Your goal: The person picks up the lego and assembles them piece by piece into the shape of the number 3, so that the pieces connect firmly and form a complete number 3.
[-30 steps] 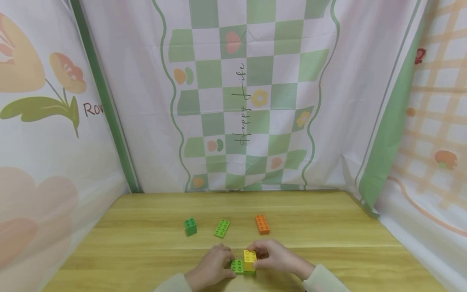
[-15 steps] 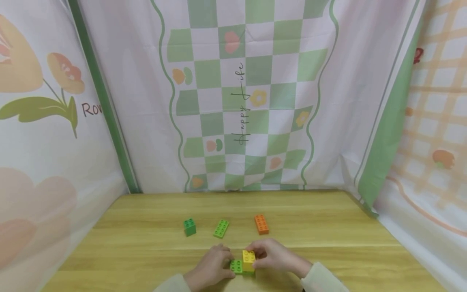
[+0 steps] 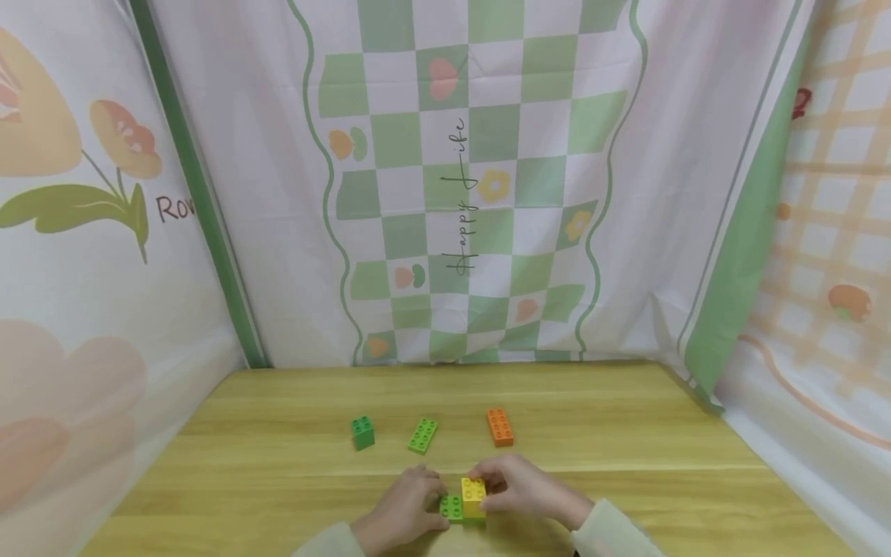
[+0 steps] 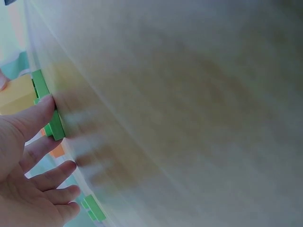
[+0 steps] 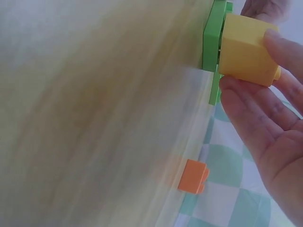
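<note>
At the near part of the table (image 3: 278, 472), the head view shows a yellow block (image 3: 473, 497) standing on the right half of a flat green block (image 3: 451, 508). The left hand (image 3: 402, 510) pinches the green one; the right hand (image 3: 525, 489) grips the yellow one. Farther back lie a dark green block (image 3: 363, 433), another flat green block (image 3: 422, 436) and an orange block (image 3: 500, 428), well apart. From the left wrist, thumb and forefinger hold the green edges, other fingers spread. From the right wrist, a thin dark line separates yellow from green.
</note>
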Action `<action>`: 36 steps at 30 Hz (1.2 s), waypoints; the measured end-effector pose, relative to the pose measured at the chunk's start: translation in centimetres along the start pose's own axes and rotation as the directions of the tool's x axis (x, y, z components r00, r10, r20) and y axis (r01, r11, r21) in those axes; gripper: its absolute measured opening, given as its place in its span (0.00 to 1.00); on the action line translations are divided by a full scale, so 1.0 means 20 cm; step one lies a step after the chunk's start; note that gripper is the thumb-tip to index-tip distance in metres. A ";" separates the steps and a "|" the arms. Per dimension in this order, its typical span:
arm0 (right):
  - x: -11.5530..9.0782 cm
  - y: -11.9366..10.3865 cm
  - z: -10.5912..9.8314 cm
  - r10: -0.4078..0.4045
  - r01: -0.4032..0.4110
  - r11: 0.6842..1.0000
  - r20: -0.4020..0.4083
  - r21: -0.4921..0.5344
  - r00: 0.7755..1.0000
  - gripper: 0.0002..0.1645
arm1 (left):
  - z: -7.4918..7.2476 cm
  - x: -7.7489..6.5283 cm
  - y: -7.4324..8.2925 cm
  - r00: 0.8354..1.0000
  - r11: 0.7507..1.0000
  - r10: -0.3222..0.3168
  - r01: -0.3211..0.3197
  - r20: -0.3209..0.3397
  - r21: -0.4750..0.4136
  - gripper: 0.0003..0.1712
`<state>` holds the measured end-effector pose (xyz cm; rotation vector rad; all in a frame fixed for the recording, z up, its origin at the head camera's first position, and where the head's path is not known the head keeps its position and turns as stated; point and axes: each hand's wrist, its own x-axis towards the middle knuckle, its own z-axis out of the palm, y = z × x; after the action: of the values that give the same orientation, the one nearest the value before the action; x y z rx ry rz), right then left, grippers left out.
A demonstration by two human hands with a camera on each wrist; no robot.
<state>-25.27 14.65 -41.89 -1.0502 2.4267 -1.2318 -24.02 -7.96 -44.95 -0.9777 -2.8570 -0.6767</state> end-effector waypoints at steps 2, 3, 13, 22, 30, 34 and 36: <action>0.00 0.00 0.00 0.003 -0.003 1.000 0.001 -0.007 1.000 0.21 | 0.00 0.00 0.00 1.000 1.000 -0.003 0.003 0.002 0.000 0.18; 0.00 -0.01 0.00 0.006 -0.006 1.000 0.002 -0.008 1.000 0.21 | 0.00 0.00 0.00 1.000 1.000 -0.005 0.005 0.003 0.000 0.18; 0.01 -0.02 0.00 0.043 -0.043 0.999 -0.003 0.008 0.999 0.21 | -0.01 0.01 0.00 1.000 1.000 -0.017 0.017 -0.002 0.004 0.18; 0.00 0.01 0.01 0.056 -0.055 0.997 -0.014 0.044 0.998 0.20 | 0.01 0.00 -0.01 1.000 1.000 0.009 -0.009 -0.014 -0.004 0.18; -0.01 0.04 0.02 0.062 -0.061 0.996 -0.009 0.071 0.998 0.20 | 0.01 0.00 0.00 1.000 1.000 0.016 -0.016 0.000 -0.020 0.17; -0.01 0.04 0.01 0.060 -0.060 0.995 -0.006 0.077 0.998 0.21 | 0.00 0.00 0.01 1.000 1.000 0.008 -0.008 0.001 -0.019 0.17; -0.01 0.04 0.01 0.058 -0.057 0.994 -0.002 0.089 0.998 0.21 | 0.00 -0.01 0.01 1.000 1.000 0.005 -0.005 0.003 -0.023 0.18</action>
<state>-25.39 14.96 -42.74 -0.9471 2.3646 -1.3112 -23.84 -7.98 -44.86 -0.9893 -2.8543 -0.7105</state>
